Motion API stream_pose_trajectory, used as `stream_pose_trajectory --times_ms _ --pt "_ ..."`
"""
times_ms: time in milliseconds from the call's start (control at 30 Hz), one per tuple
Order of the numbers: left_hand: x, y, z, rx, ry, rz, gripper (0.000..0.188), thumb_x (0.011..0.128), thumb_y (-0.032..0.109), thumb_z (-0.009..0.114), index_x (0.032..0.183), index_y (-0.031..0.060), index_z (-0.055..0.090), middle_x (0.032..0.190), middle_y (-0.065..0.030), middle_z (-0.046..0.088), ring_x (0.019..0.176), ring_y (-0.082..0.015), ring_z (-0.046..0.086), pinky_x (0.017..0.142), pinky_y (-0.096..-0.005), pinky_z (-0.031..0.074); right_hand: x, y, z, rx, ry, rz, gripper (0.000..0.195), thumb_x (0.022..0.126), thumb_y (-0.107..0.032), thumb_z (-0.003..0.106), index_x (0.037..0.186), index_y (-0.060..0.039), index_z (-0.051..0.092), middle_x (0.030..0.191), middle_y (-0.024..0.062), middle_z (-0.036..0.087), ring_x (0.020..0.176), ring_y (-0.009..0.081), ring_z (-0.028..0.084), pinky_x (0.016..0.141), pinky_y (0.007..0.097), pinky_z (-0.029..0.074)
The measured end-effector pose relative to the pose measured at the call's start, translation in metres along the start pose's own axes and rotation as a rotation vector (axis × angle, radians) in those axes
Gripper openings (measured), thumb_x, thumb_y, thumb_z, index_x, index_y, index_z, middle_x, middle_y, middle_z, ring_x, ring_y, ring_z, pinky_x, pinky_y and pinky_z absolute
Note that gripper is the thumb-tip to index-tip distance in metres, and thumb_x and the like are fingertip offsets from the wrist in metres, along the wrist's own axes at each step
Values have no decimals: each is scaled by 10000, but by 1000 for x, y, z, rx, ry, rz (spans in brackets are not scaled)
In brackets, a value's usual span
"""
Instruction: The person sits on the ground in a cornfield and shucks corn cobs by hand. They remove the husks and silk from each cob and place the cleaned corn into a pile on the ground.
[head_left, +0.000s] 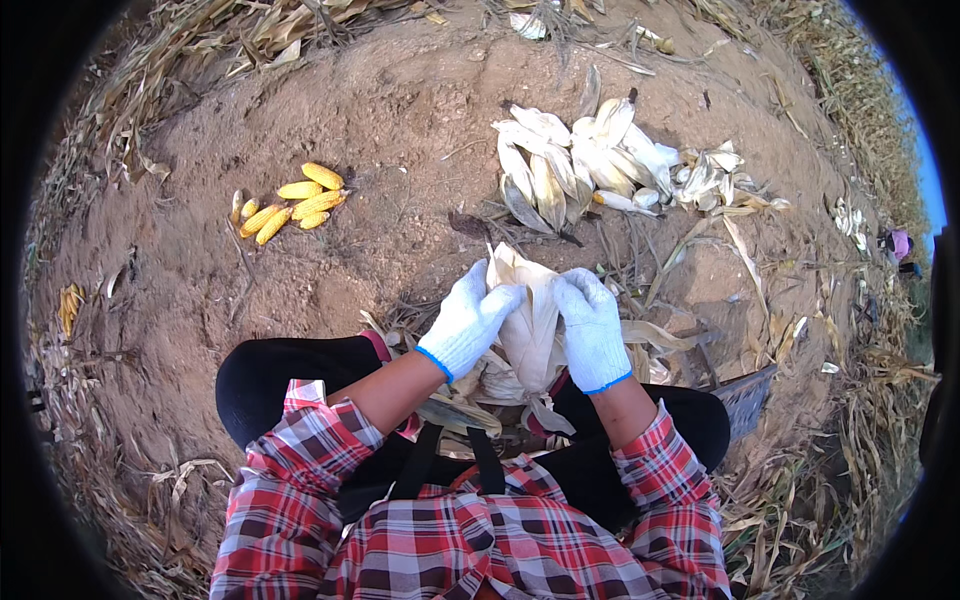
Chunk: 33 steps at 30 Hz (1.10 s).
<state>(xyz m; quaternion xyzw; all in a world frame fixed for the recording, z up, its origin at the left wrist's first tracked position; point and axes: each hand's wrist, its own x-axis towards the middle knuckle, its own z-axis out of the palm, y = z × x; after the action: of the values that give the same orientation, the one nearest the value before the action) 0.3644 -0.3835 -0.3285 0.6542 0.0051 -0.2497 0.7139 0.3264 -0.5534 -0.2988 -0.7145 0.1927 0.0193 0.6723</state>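
My left hand, in a white knitted glove with a blue cuff, grips the left side of a corn ear in its pale dry husk. On the husk's other side, near its upper edge, my right hand pinches the leaves in a matching glove. The husk covers the ear, so its kernels are hidden. Loose husks lie below it between my legs. Several bare yellow corn cobs lie on the soil at the upper left. Beyond my hands, to the upper right, is a pile of ears in husks.
Dry corn stalks border the bare soil at the upper left. A blue-grey slatted object lies beside my right knee. More yellow cobs are at the far left. A person in pink is far off at the right edge.
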Motion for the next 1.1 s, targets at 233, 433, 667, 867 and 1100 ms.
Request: stream_pose_trajectory --times_ms 233,433,667,867,1100 --pt "-8 6 4 424 29 82 398 964 240 549 1252 -35 535 1111 -226 664 1046 -289 655 886 -362 498 -2 -7 10 -441 -34 -347 239 875 -175 691 1034 -3 642 999 155 677 923 261 670 813 345 521" --pt "-15 1 9 548 21 255 293 955 208 588 1161 1 600 984 -205 683 927 -339 688 777 -376 526 5 -7 4 -618 25 -566 171 834 -116 682 971 -24 638 894 168 662 770 319 677 688 387 531" --pt "-14 -2 15 593 70 432 242 935 167 622 1116 6 622 950 -205 671 850 -346 681 736 -355 533 8 -5 6 -496 6 -313 103 844 -76 611 917 -4 611 773 160 610 655 245 599 634 347 483" --pt "-18 19 15 293 10 125 257 983 198 578 1150 6 618 1006 -93 677 918 -175 650 836 -312 511 24 21 -1 224 71 27 156 908 -66 527 987 18 632 912 81 655 817 146 599 747 298 491" --pt "18 6 -18 -654 196 -58 262 1019 316 531 1033 62 594 909 -56 640 791 -153 610 732 -305 515 6 -20 1 182 -256 -20 277 959 -188 538 1060 61 609 955 121 662 875 203 640 793 322 510"
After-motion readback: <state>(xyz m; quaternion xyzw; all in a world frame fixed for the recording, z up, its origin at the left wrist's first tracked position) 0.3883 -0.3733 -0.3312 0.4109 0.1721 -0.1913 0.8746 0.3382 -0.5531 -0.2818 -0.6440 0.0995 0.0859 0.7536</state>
